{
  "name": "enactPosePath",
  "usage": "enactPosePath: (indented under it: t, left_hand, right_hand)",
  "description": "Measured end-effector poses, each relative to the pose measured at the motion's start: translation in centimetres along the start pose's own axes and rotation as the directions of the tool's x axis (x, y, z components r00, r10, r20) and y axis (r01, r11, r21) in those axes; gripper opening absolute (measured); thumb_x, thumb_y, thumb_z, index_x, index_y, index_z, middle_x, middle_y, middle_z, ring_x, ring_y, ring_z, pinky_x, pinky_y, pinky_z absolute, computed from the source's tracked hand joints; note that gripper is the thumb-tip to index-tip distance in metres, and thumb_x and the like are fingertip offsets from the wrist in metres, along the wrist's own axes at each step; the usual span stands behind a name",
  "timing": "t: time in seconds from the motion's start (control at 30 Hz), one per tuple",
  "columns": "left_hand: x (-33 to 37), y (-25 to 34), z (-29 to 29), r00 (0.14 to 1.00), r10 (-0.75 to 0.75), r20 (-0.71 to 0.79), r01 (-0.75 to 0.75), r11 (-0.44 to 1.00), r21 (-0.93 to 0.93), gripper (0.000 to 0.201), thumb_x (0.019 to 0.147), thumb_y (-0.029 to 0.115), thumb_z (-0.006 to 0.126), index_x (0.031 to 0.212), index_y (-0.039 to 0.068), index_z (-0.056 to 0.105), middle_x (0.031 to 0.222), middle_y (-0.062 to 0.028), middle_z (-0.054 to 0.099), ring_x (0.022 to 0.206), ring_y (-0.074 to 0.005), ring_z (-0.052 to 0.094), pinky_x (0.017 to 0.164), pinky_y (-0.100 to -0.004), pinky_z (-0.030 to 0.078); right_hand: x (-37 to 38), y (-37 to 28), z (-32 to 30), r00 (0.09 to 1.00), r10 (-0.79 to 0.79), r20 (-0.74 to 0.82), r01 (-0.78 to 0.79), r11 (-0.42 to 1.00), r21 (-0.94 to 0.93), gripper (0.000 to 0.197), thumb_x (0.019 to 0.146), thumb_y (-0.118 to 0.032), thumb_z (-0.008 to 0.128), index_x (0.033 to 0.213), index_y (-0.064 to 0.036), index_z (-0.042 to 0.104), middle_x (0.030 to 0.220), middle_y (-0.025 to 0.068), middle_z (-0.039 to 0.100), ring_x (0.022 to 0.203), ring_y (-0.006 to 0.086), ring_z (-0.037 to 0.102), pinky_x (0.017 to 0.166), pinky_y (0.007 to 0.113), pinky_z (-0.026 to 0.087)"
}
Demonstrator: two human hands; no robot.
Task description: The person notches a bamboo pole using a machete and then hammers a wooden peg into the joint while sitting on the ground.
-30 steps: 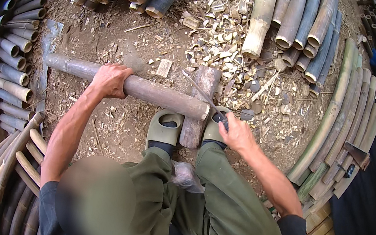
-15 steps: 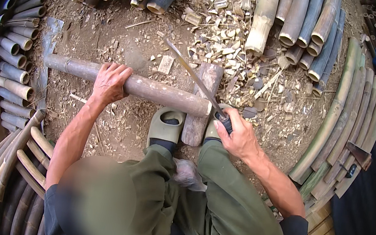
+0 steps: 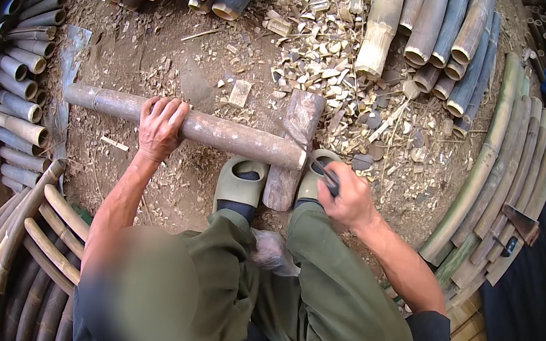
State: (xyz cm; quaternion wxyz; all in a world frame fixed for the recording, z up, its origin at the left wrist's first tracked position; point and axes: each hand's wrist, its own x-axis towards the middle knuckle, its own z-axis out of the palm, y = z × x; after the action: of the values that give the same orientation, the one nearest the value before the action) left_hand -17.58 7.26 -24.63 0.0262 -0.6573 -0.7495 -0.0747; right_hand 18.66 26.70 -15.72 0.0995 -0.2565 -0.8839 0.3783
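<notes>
A brown bamboo pole lies crosswise before my feet, its right end resting on a short wooden block. My left hand is wrapped over the pole left of its middle. In my right hand is a long-bladed knife, closed in my fingers at its dark handle. The blade is smeared by motion and hard to make out beside the pole's right end; whether it touches the bamboo I cannot tell. My feet, in olive clogs, stand on either side of the block.
Bamboo chips litter the ground beyond the block. Cut bamboo poles lie at the far side, with more stacked at the left and right. A hatchet-like blade rests on the right stack. Curved bamboo pieces sit lower left.
The knife blade, earlier clear and pointing up and left across the pole, is now blurred. My right hand has turned slightly; my left hand keeps its grip while its forearm shifts right.
</notes>
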Motion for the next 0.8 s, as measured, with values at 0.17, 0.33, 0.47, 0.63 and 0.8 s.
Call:
enactPosePath:
  t: [0.17, 0.33, 0.47, 0.63, 0.8]
  left_hand:
    - [0.5, 1.2, -1.4, 0.940, -0.110, 0.323, 0.082, 0.992, 0.100, 0.067, 0.071, 0.018, 0.079, 0.134, 0.013, 0.055, 0.124, -0.0096, 0.059, 0.122, -0.0274, 0.055, 0.116, -0.0536, 0.031]
    - [4.6, -0.1, -3.1, 0.703, -0.001, 0.711, 0.073, 0.995, -0.071, 0.076, 0.058, 0.024, 0.086, 0.128, 0.013, 0.059, 0.118, -0.0102, 0.056, 0.116, -0.0290, 0.057, 0.111, -0.0442, 0.040]
    - [4.3, 0.1, -2.8, 0.767, -0.008, 0.642, 0.118, 0.985, -0.129, 0.059, 0.058, 0.019, 0.081, 0.114, 0.014, 0.063, 0.107, -0.0096, 0.057, 0.108, -0.0285, 0.060, 0.095, -0.0422, 0.049]
    - [2.7, -0.9, -0.7, 0.789, 0.005, 0.614, 0.083, 0.990, -0.115, 0.060, 0.058, 0.018, 0.084, 0.114, 0.013, 0.062, 0.111, -0.0095, 0.063, 0.108, -0.0269, 0.061, 0.100, -0.0409, 0.050]
    - [2.7, -0.2, -1.3, 0.823, 0.018, 0.568, 0.052, 0.993, -0.107, 0.065, 0.057, 0.016, 0.085, 0.117, 0.012, 0.060, 0.111, -0.0064, 0.064, 0.108, -0.0262, 0.060, 0.097, -0.0426, 0.048]
  right_hand:
    - [1.3, 2.2, -0.8, 0.797, 0.447, 0.405, -0.424, 0.893, -0.151, 0.031, 0.096, -0.025, 0.061, 0.111, 0.0011, 0.054, 0.080, 0.0244, 0.068, 0.069, 0.0403, 0.069, 0.062, 0.047, 0.057]
    - [1.6, -2.8, -1.9, 0.992, 0.110, 0.056, -0.118, 0.979, 0.165, 0.032, 0.095, -0.023, 0.065, 0.115, 0.0003, 0.055, 0.090, 0.0214, 0.068, 0.070, 0.0409, 0.069, 0.061, 0.047, 0.057]
    - [-1.1, 0.4, -0.3, 0.985, 0.114, 0.125, -0.121, 0.992, 0.043, 0.032, 0.096, -0.024, 0.063, 0.114, 0.0007, 0.054, 0.086, 0.0235, 0.069, 0.071, 0.0414, 0.070, 0.059, 0.049, 0.057]
    - [0.6, 0.4, -1.1, 0.920, 0.277, 0.276, -0.274, 0.960, -0.048, 0.031, 0.096, -0.025, 0.062, 0.114, -0.0004, 0.053, 0.082, 0.0234, 0.068, 0.069, 0.0419, 0.069, 0.059, 0.048, 0.055]
    - [0.4, -0.8, -0.6, 0.983, -0.150, -0.103, 0.162, 0.980, 0.118, 0.032, 0.093, -0.021, 0.068, 0.106, 0.0047, 0.055, 0.076, 0.0164, 0.063, 0.061, 0.0306, 0.068, 0.051, 0.038, 0.056]
